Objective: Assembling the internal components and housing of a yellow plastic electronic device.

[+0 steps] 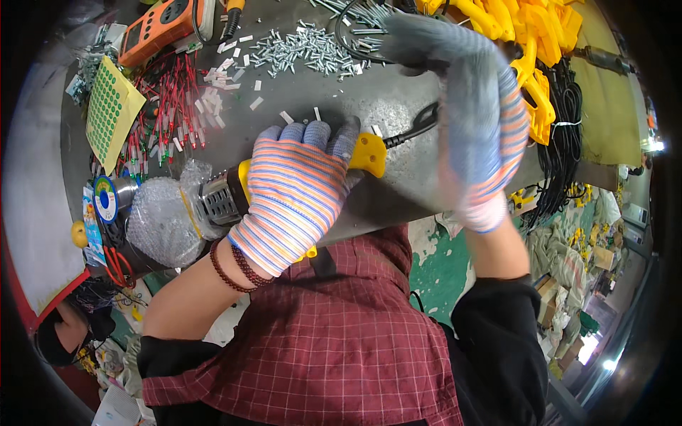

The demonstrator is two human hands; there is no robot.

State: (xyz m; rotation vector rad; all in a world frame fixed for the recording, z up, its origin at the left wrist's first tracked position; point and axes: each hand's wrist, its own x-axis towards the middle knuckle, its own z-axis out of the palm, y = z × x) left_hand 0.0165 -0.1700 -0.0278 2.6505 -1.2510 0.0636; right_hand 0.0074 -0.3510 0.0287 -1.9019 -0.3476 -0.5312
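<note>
My left hand (302,174), in a striped glove with grey-blue fingertips, is closed over the yellow body of a corded tool (368,155) that looks like a heat gun. Its slotted metal barrel (222,197) sticks out left of my wrist, beside a bubble-wrapped bundle (165,221). A black cord (412,131) leaves its right end. My right hand (477,113), in a matching glove, is raised over the right side of the table, near yellow plastic housings (536,42). Motion smears its fingers, so whether they hold anything cannot be made out.
Loose screws (305,48) lie at the back of the dark table (298,92). To the left are red-wired parts (167,106), a sheet of green round stickers (111,113), an orange meter (160,28) and a solder spool (106,199). Black cables (561,142) hang at the right edge.
</note>
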